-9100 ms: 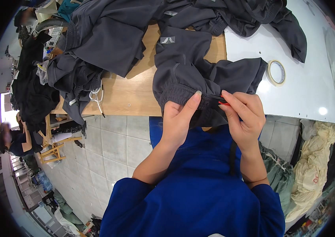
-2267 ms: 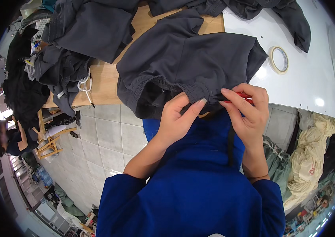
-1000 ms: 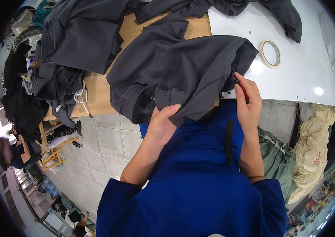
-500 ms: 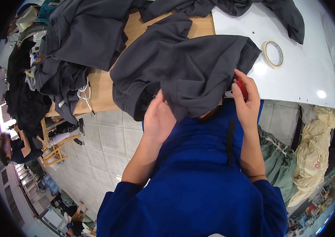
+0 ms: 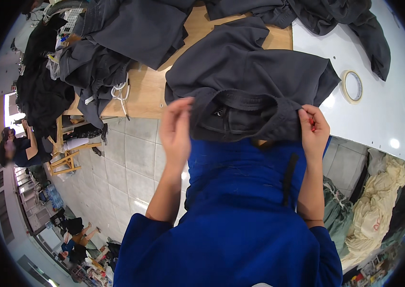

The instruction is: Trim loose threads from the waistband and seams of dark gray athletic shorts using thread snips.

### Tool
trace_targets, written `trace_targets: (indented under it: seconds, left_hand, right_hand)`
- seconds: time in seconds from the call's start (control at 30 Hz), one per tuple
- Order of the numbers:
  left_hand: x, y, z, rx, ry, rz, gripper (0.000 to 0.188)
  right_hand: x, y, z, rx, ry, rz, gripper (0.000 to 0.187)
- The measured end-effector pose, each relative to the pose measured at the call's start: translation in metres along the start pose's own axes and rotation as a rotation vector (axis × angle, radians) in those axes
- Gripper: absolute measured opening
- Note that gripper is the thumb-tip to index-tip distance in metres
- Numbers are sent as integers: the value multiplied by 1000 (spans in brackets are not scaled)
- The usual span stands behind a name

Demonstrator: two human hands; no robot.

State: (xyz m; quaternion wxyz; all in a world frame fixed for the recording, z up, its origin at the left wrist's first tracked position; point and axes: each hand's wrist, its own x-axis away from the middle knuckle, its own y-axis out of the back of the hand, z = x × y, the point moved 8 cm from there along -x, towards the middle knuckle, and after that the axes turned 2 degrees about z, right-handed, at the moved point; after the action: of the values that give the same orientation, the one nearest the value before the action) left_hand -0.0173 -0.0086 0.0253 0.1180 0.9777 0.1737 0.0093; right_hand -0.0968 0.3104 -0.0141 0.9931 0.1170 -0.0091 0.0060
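Observation:
A pair of dark grey pants [image 5: 240,67] lies over the table's near edge, its gathered elastic waistband [image 5: 281,119] facing me and gaping open, with a small dark label inside. My right hand [image 5: 315,131] pinches the right side of that waistband between thumb and fingers. Tucked in the same hand is a small red object [image 5: 312,124], mostly hidden by the fingers. At the waistband's left side is my left hand [image 5: 176,131], slightly blurred, thumb apart from the fingers. Its fingertips are at the cloth's edge; whether they touch it I cannot tell.
More dark grey garments [image 5: 135,31] are piled at the far left and along the back. A roll of tape [image 5: 351,87] lies on the white tabletop [image 5: 374,115]. White cord [image 5: 121,93] hangs at the wooden table's edge. Cream cloth sacks [image 5: 379,201] stand at right; people are at far left.
The pants' waistband has been turned toward me and spread open. My left hand has come off the cloth's front to its left side; my right hand now grips the right side.

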Motion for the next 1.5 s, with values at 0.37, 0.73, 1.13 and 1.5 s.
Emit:
trace_targets:
  seconds: [0.37,0.73,1.13,1.5]
  left_hand:
    - [-3,11,31,-861,-203,246,59]
    - [-25,36,-3,-70,-351,90,14]
    - [-56,3,71,481,541,44,28]
    - [-48,-17,-33,-446,-407,-101,41]
  right_hand:
    - [3,-9,15,360,202,263,30]
    - [15,25,-6,243,197,147,12]
    - [-28,58,-14,128,-4,-286,23]
    - [21,-11,59,-46,313,70,18]
